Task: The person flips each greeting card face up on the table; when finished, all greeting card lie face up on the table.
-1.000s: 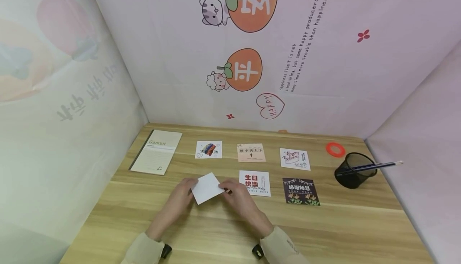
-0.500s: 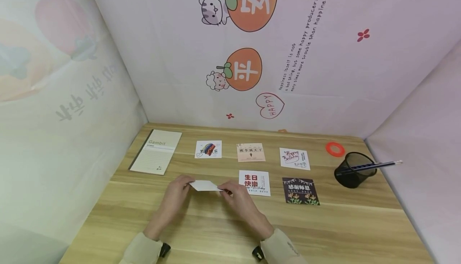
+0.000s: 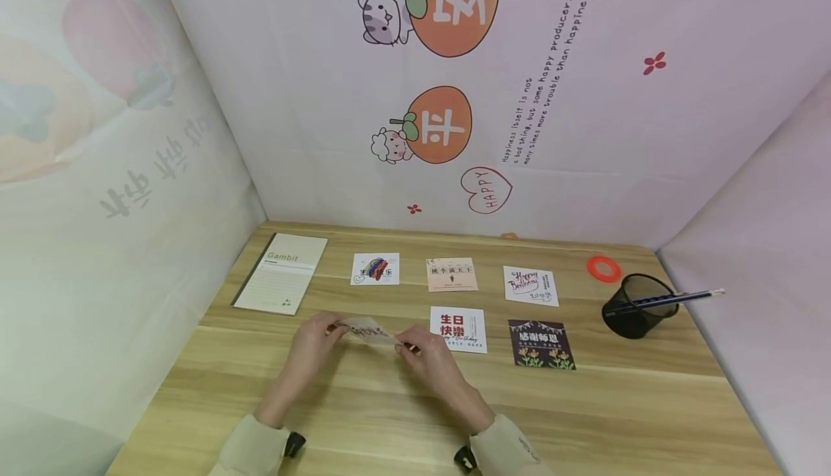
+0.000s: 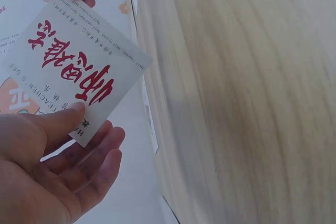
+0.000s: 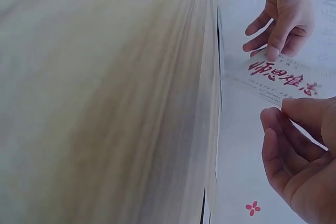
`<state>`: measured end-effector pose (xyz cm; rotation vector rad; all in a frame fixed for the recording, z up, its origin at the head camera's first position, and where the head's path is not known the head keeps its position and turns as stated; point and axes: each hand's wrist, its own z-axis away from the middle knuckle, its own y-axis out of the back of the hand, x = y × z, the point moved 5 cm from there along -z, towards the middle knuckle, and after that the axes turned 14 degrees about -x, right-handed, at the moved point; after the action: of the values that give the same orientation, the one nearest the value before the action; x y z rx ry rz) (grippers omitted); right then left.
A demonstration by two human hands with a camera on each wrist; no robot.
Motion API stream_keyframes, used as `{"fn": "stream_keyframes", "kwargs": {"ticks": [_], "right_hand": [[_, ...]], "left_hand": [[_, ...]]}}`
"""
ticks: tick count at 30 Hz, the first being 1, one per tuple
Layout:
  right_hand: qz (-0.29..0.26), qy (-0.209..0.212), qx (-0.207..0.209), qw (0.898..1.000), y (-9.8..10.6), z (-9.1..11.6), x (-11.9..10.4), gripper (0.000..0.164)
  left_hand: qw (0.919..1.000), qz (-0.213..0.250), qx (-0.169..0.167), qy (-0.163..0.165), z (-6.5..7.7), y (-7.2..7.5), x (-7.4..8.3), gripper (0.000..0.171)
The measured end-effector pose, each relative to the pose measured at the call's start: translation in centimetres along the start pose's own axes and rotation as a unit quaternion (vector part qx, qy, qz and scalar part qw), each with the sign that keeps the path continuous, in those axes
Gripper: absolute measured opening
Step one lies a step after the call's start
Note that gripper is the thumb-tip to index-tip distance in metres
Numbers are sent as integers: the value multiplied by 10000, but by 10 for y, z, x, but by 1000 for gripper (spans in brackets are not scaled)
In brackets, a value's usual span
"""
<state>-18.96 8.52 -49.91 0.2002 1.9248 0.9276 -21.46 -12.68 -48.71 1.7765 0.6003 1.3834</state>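
Held above the table between both hands is a white square card (image 3: 367, 331); red brush-style characters and small print cover the face seen in the left wrist view. My left hand (image 3: 316, 340) pinches one corner of this card (image 4: 79, 72) with the thumb on the printed side and the fingers behind. The opposite corner is pinched by thumb and fingertips of my right hand (image 3: 425, 353). In the head view the card is tilted, so its print looks foreshortened. Beyond the right hand lies a white card with red characters (image 3: 458, 329), partly covered by that hand.
A notebook (image 3: 280, 274) lies at the back left. Along the back are a colourful card (image 3: 375, 269), a peach card (image 3: 451, 275) and a birthday card (image 3: 531, 286); a dark floral card (image 3: 542, 345) lies nearer. Right: a red ring (image 3: 604, 270) and a black mesh pen cup (image 3: 628, 321).
The held card has tipped over from showing a blank white side, through nearly edge-on, to showing its printed side. Both hands keep their hold and have shifted only slightly.
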Motion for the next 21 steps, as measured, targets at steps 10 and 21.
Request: {"fn": "stream_keyframes", "kwargs": {"ticks": [10,21], "right_hand": [[-365,-415,-12,9985,-2,2,5,12],[-958,-782,260,9920,1,4,11,35]], "left_hand": [[9992,311,-236,122,-2,-3,-4,18],[9895,1353,-458,225,-2,-7,-8,21]]}}
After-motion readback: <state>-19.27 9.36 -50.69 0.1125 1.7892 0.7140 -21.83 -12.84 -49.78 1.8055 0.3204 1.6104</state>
